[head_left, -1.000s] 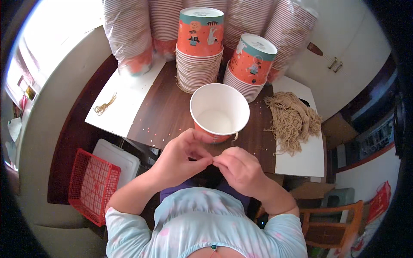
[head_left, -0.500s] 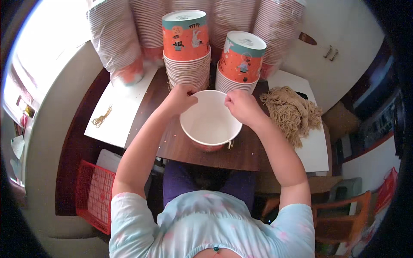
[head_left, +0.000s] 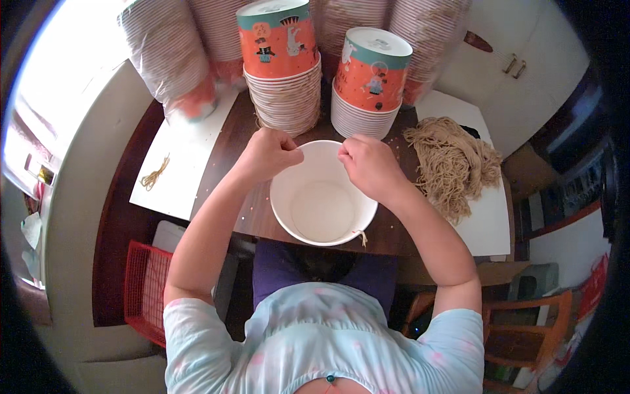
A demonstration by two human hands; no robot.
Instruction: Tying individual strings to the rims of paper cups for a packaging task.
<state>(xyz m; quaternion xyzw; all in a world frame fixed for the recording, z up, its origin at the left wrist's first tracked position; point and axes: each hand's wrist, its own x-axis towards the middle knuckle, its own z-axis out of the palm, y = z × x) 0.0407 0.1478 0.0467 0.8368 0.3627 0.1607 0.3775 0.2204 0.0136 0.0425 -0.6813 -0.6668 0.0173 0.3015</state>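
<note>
A white-lined paper bucket [head_left: 321, 210] is in front of me at the table's near edge, its open mouth tipped toward me. Nothing shows inside it. A short piece of beige cord [head_left: 362, 238] hangs from its near right rim. My left hand [head_left: 270, 155] is closed in a pinch at the far left rim. At the far right rim, my right hand [head_left: 369, 165] is closed too, its fingertips over the bucket's mouth. Whatever either hand pinches is hidden by the fingers.
Upside-down orange and teal bucket stacks [head_left: 279, 43] [head_left: 374, 75] stand just beyond my hands. Plastic-wrapped stacks [head_left: 164, 56] line the back. A heap of beige cords [head_left: 453, 164] lies on the right, a few cords [head_left: 154, 174] on the left. A red basket [head_left: 144, 285] sits below left.
The bucket has come nearer and tips more toward me, showing more of its bottom. Both hands stay pinched at its far rim. The view has shifted slightly.
</note>
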